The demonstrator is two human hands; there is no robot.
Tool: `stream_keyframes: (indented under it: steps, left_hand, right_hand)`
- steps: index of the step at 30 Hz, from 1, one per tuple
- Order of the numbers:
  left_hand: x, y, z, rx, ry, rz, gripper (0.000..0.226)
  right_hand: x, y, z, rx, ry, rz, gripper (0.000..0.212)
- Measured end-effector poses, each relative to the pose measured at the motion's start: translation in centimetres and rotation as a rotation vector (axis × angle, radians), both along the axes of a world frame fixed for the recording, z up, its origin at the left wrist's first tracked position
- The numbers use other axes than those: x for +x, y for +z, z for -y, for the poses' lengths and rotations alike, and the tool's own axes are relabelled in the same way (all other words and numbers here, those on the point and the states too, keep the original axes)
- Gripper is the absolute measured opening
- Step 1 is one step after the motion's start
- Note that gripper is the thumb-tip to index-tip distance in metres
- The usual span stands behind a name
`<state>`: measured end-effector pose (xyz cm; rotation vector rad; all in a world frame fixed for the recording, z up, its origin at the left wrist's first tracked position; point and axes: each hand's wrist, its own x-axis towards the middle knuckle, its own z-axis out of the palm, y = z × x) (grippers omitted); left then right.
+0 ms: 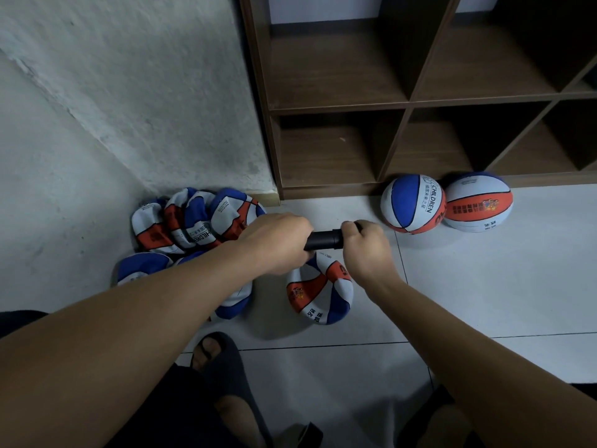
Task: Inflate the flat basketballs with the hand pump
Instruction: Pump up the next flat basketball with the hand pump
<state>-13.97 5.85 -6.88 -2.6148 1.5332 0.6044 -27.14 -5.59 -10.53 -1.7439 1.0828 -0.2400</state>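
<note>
Mid-frame, left hand (277, 242) grips the pump (324, 240) barrel, right hand (366, 245) its handle, above a flat ball (319, 291); pumping seems underway; next calls for steady strokes.

Both hands (323, 244) on pump (324, 239) — flat basketball (318, 291) below

Both bare forearms reach forward and converge toward the middle of the view. The left hand (277, 242) is knuckles-up, its fingers curled under and closed around something it grips. The right hand (366, 248) sits just beside it, back toward the camera, fingers curled into a tight grip. A foot (214, 354) in a dark slide sandal shows below.
</note>
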Motion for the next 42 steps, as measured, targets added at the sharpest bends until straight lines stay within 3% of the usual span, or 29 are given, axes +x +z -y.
stream_keyframes:
  steps: [3, 7, 14, 19, 35, 42]
  left_hand:
    - [0.3, -0.2, 0.0, -0.027, -0.006, -0.01, 0.02]
    - [2.6, -0.5, -0.7, -0.029, 0.053, 0.014, 0.017]
    - [2.7, -1.0, -1.5, 0.04, 0.024, -0.023, 0.029]
    - [1.3, -1.2, -0.7, 0.026, 0.025, -0.021, 0.028]
    - [0.6, -1.3, -0.5, -0.002, -0.017, -0.056, 0.02]
    - [4.1, -1.6, -1.8, -0.012, 0.048, 0.006, 0.022]
  right_hand:
    - [-0.3, 0.6, 0.8, 0.011, 0.037, 0.002, 0.035]
    - [-1.7, 0.5, 4.9, 0.045, -0.124, 0.029, 0.028]
    - [-2.9, -1.3, 4.7, 0.09, -0.187, 0.029, 0.018]
    - [-1.5, -1.0, 1.4, 0.028, -0.113, 0.04, 0.033]
    - [-0.3, -1.2, -0.2, 0.057, 0.007, 0.028, 0.031]
    - [-2.2, -0.8, 5.6, 0.151, -0.239, 0.084, 0.021]
